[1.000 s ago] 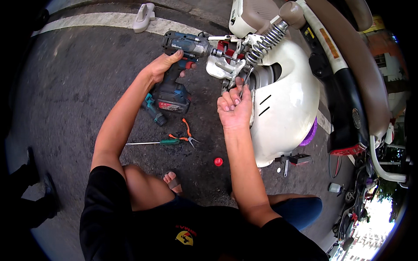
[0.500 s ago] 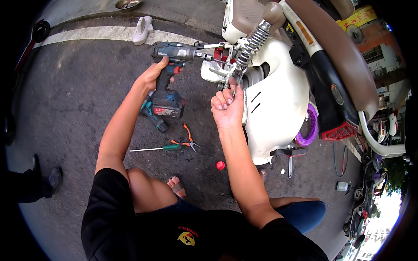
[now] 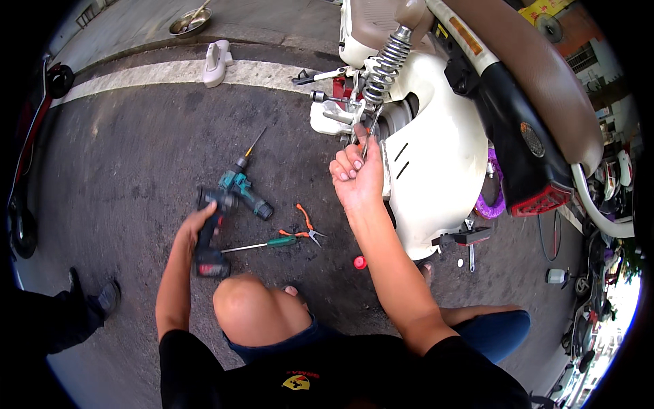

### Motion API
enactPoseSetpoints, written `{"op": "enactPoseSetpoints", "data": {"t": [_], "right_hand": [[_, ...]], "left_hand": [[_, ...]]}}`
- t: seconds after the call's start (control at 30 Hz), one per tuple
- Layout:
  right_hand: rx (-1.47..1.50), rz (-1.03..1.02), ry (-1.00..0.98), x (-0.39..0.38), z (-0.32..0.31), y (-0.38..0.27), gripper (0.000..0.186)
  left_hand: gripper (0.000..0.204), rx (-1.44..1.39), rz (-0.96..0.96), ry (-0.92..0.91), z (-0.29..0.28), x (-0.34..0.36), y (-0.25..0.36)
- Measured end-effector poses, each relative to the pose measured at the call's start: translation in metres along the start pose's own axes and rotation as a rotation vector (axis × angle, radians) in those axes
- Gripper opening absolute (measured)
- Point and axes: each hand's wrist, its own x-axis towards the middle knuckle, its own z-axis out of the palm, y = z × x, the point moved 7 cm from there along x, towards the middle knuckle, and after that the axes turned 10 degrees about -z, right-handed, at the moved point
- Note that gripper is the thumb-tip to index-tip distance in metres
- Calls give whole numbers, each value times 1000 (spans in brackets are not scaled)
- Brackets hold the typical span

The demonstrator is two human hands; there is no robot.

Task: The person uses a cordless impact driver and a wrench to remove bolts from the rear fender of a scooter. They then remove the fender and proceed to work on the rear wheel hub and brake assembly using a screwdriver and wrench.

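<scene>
My left hand grips a cordless impact wrench, blurred by motion and low over the ground near my left knee. My right hand is closed on a slim shiny metal tool below the coil spring of a white scooter. The tool's far end is hidden among the parts there. From the scooter's metal bracket, a socket on a rod sticks out to the left. A teal cordless drill with a long bit lies just beyond the impact wrench.
Orange-handled pliers, a green screwdriver and a red cap lie on the asphalt. A beige plastic part and a metal bowl are farther off. Another person's shoe shows at left; a purple ring lies beyond the scooter.
My left hand has drawn the impact wrench back from the scooter, down and leftward, uncovering the teal drill. The socket stays at the bracket. My right hand keeps its hold.
</scene>
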Motion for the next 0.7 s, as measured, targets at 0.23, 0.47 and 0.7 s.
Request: {"op": "enactPoseSetpoints", "data": {"t": [0.23,0.47,0.7], "right_hand": [[-13,18,31,-2,-1,1,29],[-11,-13,2,-1,2,0,32],[133,63,-44,0,10,-1,29]], "left_hand": [[54,731,37,402,-44,-21,-41],[76,-130,522,-802,181,-142,159],[88,-212,183,-942,326,-153,192]]}}
